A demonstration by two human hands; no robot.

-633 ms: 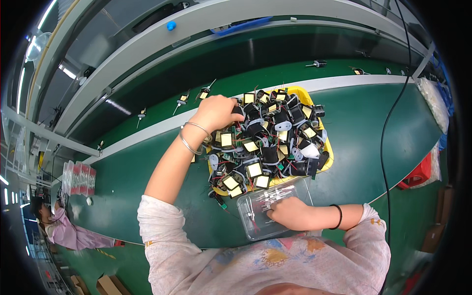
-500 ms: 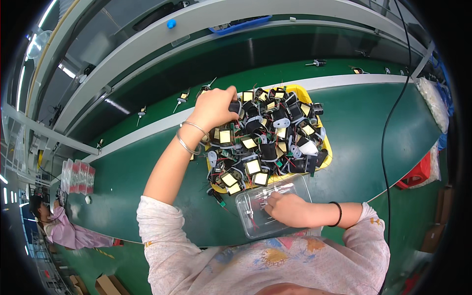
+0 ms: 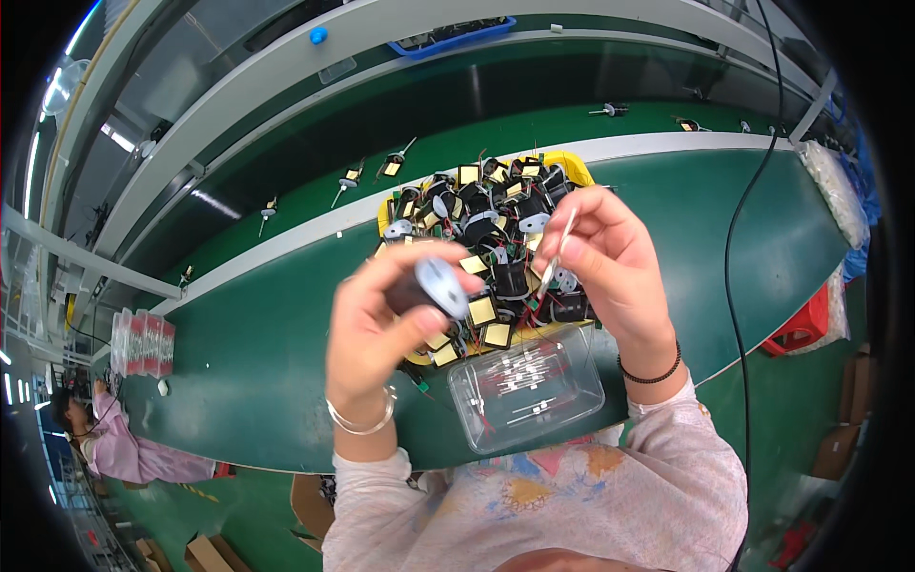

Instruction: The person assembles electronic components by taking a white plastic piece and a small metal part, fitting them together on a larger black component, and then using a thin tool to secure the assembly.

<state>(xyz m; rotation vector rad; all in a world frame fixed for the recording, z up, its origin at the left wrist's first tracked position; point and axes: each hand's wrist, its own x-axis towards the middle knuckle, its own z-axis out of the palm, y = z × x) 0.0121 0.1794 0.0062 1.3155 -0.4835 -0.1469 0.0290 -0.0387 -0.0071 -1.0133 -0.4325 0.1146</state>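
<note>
My left hand (image 3: 381, 329) is raised over the green table and grips a small black coil part (image 3: 431, 284) with a round pale end. My right hand (image 3: 610, 267) is lifted beside it and pinches a thin pale tube piece (image 3: 562, 243) between thumb and fingers. Behind both hands sits a yellow tray (image 3: 562, 164) heaped with several black coil parts with yellow tape and wires. Below the hands lies a clear plastic box (image 3: 527, 389) holding several thin white tube pieces.
A green conveyor belt (image 3: 457, 143) behind the white table edge carries scattered small parts. A blue bin (image 3: 457, 36) sits on the upper shelf. A black cable (image 3: 739, 229) runs down at right. A rack of red-and-clear pieces (image 3: 141, 341) stands at left near another person (image 3: 114, 448).
Both hands rose from their containers toward the camera: the left left the yellow tray with a black coil part, the right left the clear box with a thin tube piece.
</note>
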